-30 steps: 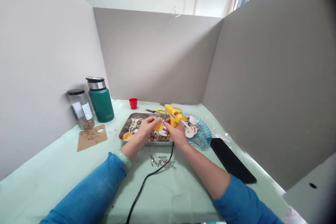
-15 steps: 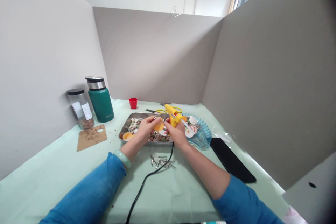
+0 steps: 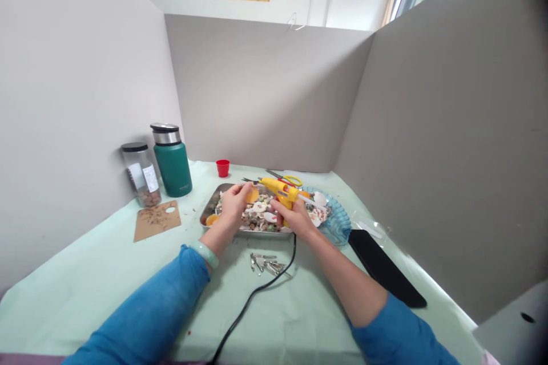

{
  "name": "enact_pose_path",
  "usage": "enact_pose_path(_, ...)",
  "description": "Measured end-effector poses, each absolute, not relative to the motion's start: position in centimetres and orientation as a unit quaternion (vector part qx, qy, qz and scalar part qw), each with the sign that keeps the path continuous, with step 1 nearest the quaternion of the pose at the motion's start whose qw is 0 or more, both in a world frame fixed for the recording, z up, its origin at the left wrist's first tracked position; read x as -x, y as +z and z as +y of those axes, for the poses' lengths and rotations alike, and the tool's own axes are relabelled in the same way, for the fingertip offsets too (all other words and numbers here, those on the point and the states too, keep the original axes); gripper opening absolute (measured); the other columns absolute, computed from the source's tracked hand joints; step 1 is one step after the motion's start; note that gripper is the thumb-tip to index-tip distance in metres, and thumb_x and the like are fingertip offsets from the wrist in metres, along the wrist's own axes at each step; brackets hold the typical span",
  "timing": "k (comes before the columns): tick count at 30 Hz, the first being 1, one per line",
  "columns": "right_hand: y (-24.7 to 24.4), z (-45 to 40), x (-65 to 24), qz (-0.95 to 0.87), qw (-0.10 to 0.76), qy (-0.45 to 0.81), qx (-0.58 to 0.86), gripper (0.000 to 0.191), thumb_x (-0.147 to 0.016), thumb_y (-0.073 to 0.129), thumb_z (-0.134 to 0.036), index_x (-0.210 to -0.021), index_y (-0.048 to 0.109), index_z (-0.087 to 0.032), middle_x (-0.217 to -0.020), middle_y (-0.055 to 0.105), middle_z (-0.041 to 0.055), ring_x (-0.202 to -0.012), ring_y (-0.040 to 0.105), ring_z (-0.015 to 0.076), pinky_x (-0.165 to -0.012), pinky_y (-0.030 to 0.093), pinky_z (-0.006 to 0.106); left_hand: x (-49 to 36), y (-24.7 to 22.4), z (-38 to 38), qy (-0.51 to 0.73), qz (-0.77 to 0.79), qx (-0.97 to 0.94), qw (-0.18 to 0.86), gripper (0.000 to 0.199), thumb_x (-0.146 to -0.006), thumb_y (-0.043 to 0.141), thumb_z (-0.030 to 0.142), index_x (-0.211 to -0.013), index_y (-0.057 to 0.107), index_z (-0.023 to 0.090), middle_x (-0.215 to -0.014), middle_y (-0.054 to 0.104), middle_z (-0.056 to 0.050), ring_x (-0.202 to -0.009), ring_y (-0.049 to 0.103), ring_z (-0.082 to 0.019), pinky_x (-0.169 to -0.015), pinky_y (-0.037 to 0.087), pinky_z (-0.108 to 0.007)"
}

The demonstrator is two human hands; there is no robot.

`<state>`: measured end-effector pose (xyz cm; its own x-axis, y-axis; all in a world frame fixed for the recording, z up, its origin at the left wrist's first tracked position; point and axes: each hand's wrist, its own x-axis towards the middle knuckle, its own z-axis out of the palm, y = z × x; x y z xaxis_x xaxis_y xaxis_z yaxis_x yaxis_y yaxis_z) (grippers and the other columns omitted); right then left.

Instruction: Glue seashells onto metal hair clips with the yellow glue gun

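Note:
Over the left part of a metal tray [image 3: 246, 234], my left hand [image 3: 233, 202] pinches an orange shell [image 3: 252, 195]. My right hand [image 3: 297, 218] is wrapped round the handle of a yellow hot glue gun [image 3: 280, 189], its nozzle pointing left towards the shell. A white glue stick [image 3: 312, 202] sticks out of the gun's back. Shells and small stones [image 3: 259, 208] fill the tray below both hands. A black cord [image 3: 257, 291] runs from the gun down to the table's near edge.
Silver hair clips [image 3: 268, 263] lie in front of the tray. A blue glass dish [image 3: 338, 222] with shells and a black slab [image 3: 385, 268] are to the right. Scissors [image 3: 293, 181] and a red cup [image 3: 222, 168] stand behind; a green bottle [image 3: 173, 168], jar [image 3: 143, 177] and brown card [image 3: 158, 221] are left.
My hands have moved apart. The glue gun has levelled out, and its nozzle now points left. My left hand has lifted the shell slightly. The whole view has shifted a little.

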<state>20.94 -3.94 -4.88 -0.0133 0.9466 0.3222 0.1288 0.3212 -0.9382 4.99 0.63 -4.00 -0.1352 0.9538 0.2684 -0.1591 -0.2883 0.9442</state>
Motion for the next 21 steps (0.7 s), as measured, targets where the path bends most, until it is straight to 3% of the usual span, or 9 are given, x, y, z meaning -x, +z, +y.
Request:
enact_pose_path(12,-5.01,-4.5,-20.41,-0.65,0.49,0.375,0.444,0.021,-0.074,0.061,-0.04,-0.074,0.06,-0.019,-0.041,0.049,-0.0054,-0.036,0.044,0.0104,-0.039,0.037,0.022,-4.29,-3.89,1.35,0.661,0.414,-0.491,0.389,0.034,-0.069,0.065,0.045,-0.081,0.065,0.013,-0.067,0.06,0.001,-0.047,0.036,-0.006,-0.043,0.028,-0.019)
enact_pose_path(21,-5.21,-4.31,-20.41,-0.645,0.491,0.363,0.459,0.021,-0.075,0.06,-0.041,-0.074,0.061,-0.02,-0.042,0.05,-0.0044,-0.037,0.045,0.0112,-0.04,0.038,0.022,-4.27,-4.21,1.5,0.653,0.412,-0.522,0.363,0.034,-0.07,0.063,0.047,-0.08,0.066,0.015,-0.066,0.059,0.002,-0.049,0.039,-0.008,-0.046,0.03,-0.02)
